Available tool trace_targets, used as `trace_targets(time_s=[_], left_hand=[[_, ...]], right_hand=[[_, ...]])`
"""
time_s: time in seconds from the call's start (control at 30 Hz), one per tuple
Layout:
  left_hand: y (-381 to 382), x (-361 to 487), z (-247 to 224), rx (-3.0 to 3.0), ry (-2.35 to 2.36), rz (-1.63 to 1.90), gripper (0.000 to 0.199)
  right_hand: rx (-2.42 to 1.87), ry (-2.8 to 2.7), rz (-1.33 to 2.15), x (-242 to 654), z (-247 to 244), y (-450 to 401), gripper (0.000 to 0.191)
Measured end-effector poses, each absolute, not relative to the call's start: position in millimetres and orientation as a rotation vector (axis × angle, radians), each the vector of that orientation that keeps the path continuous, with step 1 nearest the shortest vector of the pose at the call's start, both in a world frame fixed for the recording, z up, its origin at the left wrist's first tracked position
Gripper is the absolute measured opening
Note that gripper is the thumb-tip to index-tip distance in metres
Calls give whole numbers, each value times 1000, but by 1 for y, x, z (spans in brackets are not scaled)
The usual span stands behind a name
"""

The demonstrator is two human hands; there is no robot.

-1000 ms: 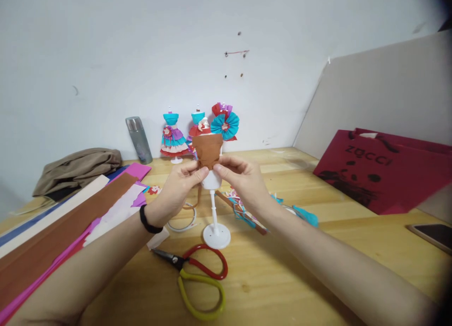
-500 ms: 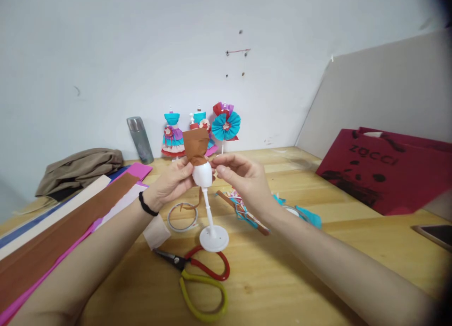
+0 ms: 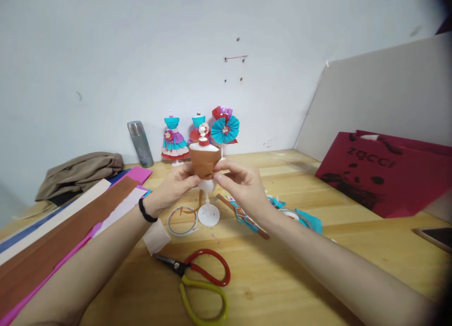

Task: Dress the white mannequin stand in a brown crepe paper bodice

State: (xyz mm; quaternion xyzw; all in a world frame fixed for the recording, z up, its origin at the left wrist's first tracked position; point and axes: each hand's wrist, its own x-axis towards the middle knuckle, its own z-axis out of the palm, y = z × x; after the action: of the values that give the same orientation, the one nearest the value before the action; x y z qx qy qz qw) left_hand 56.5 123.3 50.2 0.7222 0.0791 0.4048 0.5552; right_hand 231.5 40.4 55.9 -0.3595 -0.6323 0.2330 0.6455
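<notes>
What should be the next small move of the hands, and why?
Perhaps the right hand should smooth the brown wrap at the waist of the white mannequin: the wrap looks creased there, while the left hand holds the opposite side.

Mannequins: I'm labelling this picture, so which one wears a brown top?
The front mannequin, held between the left hand and right hand. The three back mannequins wear bright blue pieces instead.

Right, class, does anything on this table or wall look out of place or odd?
Nothing looks spilled. The paper scraps on the table, beside the right hand, look messy: they lie tangled, while the long sheets at the left run roughly parallel. On the wall, a thin reddish line between dark spots also looks odd.
</notes>
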Motion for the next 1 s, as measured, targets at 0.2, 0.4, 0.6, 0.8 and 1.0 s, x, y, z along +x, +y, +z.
trace_targets(time_s=[0.2,0.4,0.6,0.8,1.0], left_hand=[[115,56,51,1802,199,1025,27],[106,56,55,1632,84,868,37],[103,55,60,1357,122,879,36],[100,56,77,1072,192,949,17],[87,60,74,1012,158,767,32]], right_hand=[[-753,-1474,537,236,57,43,9],[-727,-1435,634,241,71,36,21],[-758,-1368,474,243,80,29,13],[-809,-1338,414,249,82,33,10],[-853,-1320,450,247,83,32,8]])
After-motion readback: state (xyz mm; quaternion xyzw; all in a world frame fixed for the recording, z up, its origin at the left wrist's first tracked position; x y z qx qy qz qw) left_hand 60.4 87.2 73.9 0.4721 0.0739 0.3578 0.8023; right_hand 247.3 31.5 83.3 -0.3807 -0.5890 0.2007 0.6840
